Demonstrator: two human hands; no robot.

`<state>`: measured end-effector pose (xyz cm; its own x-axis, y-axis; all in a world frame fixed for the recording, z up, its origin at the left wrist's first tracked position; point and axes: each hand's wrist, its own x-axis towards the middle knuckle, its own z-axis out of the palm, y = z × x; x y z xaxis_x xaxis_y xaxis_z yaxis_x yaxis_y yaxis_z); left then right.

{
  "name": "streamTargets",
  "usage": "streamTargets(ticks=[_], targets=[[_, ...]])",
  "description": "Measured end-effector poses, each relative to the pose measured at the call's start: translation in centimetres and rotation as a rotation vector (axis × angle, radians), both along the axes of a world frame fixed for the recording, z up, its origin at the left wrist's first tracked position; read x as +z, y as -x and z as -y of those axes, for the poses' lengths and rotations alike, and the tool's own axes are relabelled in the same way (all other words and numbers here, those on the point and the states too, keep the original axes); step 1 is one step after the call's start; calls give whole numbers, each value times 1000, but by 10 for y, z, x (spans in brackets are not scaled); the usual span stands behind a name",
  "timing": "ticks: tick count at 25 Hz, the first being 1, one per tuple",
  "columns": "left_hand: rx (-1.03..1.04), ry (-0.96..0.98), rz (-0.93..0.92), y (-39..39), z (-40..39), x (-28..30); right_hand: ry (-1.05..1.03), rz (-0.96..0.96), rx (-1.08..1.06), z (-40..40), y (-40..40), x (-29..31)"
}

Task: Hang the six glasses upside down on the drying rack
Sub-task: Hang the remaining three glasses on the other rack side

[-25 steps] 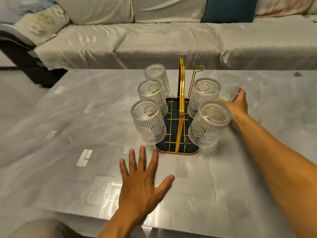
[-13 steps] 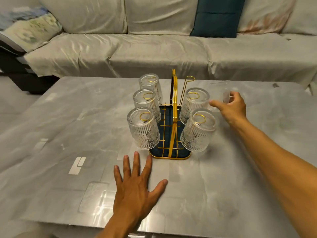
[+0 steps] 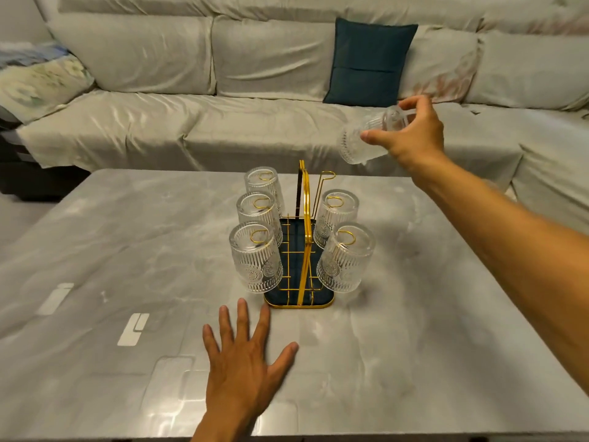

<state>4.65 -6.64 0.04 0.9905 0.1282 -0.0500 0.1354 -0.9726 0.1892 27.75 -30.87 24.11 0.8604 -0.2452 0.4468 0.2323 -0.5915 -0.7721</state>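
Note:
A gold wire drying rack [image 3: 302,250] with a dark blue base stands mid-table. Several ribbed clear glasses hang on it upside down: three on the left, the nearest one [image 3: 256,258], and two on the right, the nearest one [image 3: 345,258]. The far right peg [image 3: 325,178] is bare. My right hand [image 3: 411,135] holds another ribbed glass [image 3: 361,143] in the air, above and right of the rack, tilted with its mouth down and to the left. My left hand [image 3: 245,355] lies flat on the table just in front of the rack, fingers spread.
The grey marble-look table [image 3: 127,250] ends close to a pale covered sofa [image 3: 223,122] behind it. A dark teal cushion [image 3: 366,62] leans on the sofa back, and a patterned cushion [image 3: 41,78] lies at far left.
My right hand lifted the glass off the table right of the rack, raised it and tipped it over. The camera view tilted upward. My left hand stayed flat.

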Motion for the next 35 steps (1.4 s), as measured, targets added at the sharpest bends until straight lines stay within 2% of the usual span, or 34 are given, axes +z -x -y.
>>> streamTargets(ticks=[6, 13, 21, 27, 32, 35], targets=[[-2, 31, 38, -1, -1, -4, 334, 10, 77, -34, -13, -15], [-9, 22, 46, -2, -1, -7, 468, -80, 114, -52, -26, -33], [-4, 38, 148, -2, 0, -10, 461, -187, 124, -64, -32, -54], [-23, -8, 84, -2, 2, -1, 459, -249, 116, -69, -35, -65], [-21, -57, 105, -3, 1, 0, 445, -300, 152, -69, -39, -70], [-15, -14, 89, -2, 1, 1, 478, -312, 154, -67, -42, -74]])
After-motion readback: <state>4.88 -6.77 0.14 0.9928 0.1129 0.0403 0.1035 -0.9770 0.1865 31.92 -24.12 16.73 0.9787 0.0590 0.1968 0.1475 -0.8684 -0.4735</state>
